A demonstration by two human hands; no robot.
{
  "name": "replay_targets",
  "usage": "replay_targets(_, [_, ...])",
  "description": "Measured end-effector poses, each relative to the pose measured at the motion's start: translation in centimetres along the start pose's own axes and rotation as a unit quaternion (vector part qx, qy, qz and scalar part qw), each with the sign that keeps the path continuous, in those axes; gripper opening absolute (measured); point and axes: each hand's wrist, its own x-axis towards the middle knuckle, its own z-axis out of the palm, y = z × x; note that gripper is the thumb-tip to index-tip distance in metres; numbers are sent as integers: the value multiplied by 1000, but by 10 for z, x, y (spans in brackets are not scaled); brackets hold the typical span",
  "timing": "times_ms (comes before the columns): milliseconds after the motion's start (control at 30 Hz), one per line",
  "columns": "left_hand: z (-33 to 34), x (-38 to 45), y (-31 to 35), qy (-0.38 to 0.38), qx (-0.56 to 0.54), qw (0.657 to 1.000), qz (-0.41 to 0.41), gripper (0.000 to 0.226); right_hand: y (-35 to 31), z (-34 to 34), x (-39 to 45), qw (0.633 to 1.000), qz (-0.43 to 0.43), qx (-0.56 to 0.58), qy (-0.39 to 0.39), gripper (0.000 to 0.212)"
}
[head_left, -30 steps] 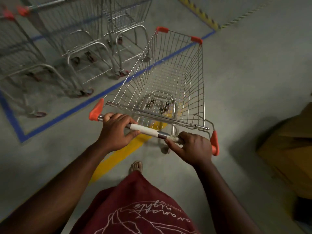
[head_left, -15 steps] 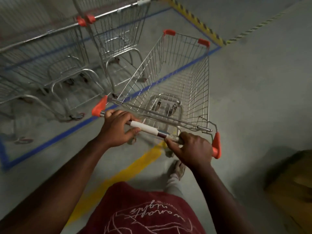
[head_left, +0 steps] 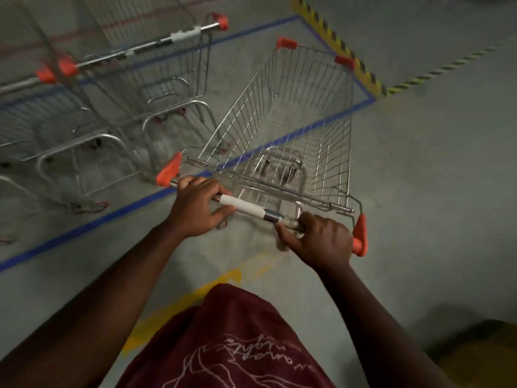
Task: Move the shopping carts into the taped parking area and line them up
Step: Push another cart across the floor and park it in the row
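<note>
A wire shopping cart [head_left: 296,121] with orange corner caps stands in front of me, its basket empty. My left hand [head_left: 195,208] grips the left part of its handle [head_left: 243,207] and my right hand [head_left: 319,242] grips the right part. The cart's front reaches over the blue tape line [head_left: 117,211] that marks the parking area. Inside the tape, to the left, stand a parked cart [head_left: 156,74] and another parked cart [head_left: 42,113] side by side, handles toward me.
Yellow-and-black hazard tape [head_left: 338,46] runs along the far right edge of the taped area. A yellow floor stripe [head_left: 179,306] lies under me. A yellowish object [head_left: 481,357] sits at the lower right. Bare concrete floor [head_left: 436,169] spreads to the right.
The cart has rolled forward and its front now crosses the blue line. The parked carts have come closer on the left. Both hands keep their grip on the handle.
</note>
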Motion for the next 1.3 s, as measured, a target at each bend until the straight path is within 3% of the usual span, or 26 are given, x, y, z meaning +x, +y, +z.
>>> replay_targets(233, [53, 133, 5, 50, 29, 998, 0, 36, 81, 16, 143, 999, -36, 4, 17, 72])
replay_targets(367, [75, 204, 8, 67, 31, 997, -22, 36, 115, 19, 225, 999, -38, 1, 22, 63])
replay_targets(533, [100, 284, 16, 60, 14, 996, -64, 37, 158, 22, 319, 999, -38, -12, 10, 67])
replay_targets(633, [116, 326, 18, 60, 17, 994, -86, 36, 181, 29, 374, 999, -46, -6, 28, 59])
replay_targets(967, [150, 465, 3, 88, 47, 990, -99, 28, 235, 59, 566, 990, -130, -10, 61, 52])
replay_targets(1300, [156, 573, -16, 75, 55, 976, -199, 37, 245, 80, 733, 969, -238, 30, 58, 55])
